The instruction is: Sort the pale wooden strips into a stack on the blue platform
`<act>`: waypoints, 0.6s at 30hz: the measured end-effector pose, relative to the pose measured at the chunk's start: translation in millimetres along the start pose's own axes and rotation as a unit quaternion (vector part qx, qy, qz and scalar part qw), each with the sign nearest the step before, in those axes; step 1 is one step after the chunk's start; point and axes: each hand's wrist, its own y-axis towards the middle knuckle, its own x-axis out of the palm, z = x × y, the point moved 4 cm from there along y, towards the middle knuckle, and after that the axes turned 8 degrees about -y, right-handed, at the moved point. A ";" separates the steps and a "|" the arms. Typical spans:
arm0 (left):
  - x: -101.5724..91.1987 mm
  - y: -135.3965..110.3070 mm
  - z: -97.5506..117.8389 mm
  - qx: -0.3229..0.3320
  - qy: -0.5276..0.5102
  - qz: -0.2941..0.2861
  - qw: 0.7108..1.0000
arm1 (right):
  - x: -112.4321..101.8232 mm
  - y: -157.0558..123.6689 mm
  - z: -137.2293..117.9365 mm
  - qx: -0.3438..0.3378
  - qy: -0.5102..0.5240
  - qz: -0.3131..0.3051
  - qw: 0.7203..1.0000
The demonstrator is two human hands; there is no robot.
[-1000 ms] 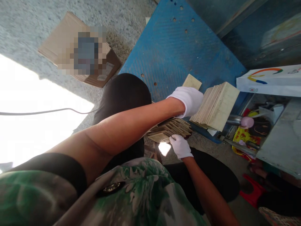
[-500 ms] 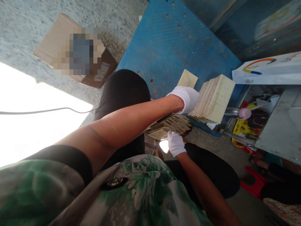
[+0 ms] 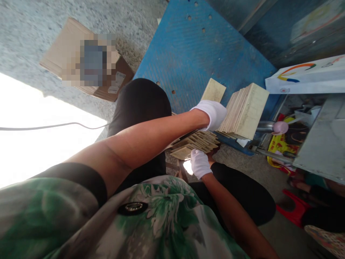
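Note:
My left hand (image 3: 215, 114), in a white glove, reaches across beside a tight stack of thin pale rectangular boards (image 3: 251, 111). Its fingers point away and down, out of sight, so what they do is hidden. Just beyond it lies a flat pale board (image 3: 214, 90) on the blue surface. Lower down, my right hand (image 3: 201, 163), also gloved in white, is closed at the near edge of a front board (image 3: 182, 153). That board belongs to a fanned, overlapping pile of similar boards (image 3: 203, 141), partly covered by my left forearm.
The blue platform (image 3: 188, 50) has several holes. A cardboard box (image 3: 64, 46) stands on the floor at left, near a cable (image 3: 54, 127). At right are a white bag (image 3: 307, 77), a metal flask with a pink cap (image 3: 280, 127), a red stool (image 3: 293, 208) and part of another person (image 3: 320, 216).
Both gloved hands have shifted very slightly to the left in the picture. The boards look the same as before.

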 end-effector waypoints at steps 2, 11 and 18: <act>0.3 0.0 0.0 -0.001 -0.003 -0.001 1.000 | -2.2 -0.9 1.2 -0.001 0.015 -0.004 1.000; 1.7 0.4 1.6 0.005 -0.006 -0.002 1.000 | 0.0 -0.1 4.5 0.005 0.049 -0.002 0.999; 2.8 -0.1 3.1 0.013 0.013 -0.010 1.000 | 1.6 -0.9 4.3 0.000 0.058 0.005 0.998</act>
